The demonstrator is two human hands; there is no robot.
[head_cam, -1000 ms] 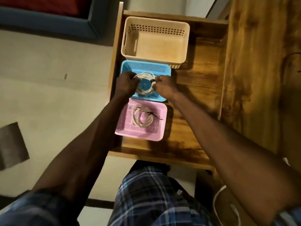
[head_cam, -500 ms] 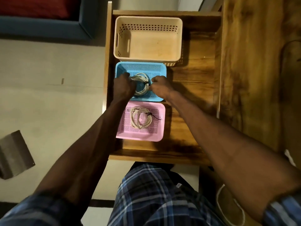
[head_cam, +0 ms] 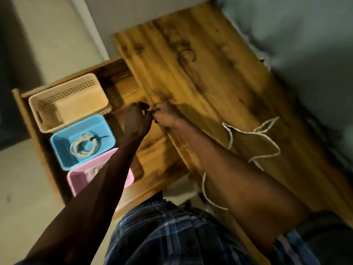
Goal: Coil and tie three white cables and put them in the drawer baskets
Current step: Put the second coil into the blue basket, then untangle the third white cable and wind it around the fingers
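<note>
1. An open wooden drawer [head_cam: 152, 153] is seen pulled out from under the left edge of a wooden counter [head_cam: 210, 73].
2. Three baskets are set in a row along the drawer's left side: a beige basket [head_cam: 68, 101] at the far end, a blue basket [head_cam: 63, 146] in the middle, and a pink basket [head_cam: 80, 178] nearest the person.
3. A coiled white cable [head_cam: 84, 147], bound with a dark tie, is seen lying flat in the blue basket.
4. The pink basket is largely covered by the left forearm; a pale shape is glimpsed inside it, but what it is cannot be told.
5. No cable is seen in the beige basket.
6. A loose white cable [head_cam: 256, 131] is spread in uneven loops on the counter near its near edge, and one strand is seen hanging down over that edge beside the right forearm.
7. The left hand [head_cam: 137, 117] and the right hand [head_cam: 166, 115] are brought close together at the counter's left edge, above the drawer.
8. A small dark object is seen between the fingertips of both hands; the picture is blurred, so whether each grip is closed on it cannot be told.
9. A blue plaid garment [head_cam: 172, 236] is seen at the bottom of the view.
</note>
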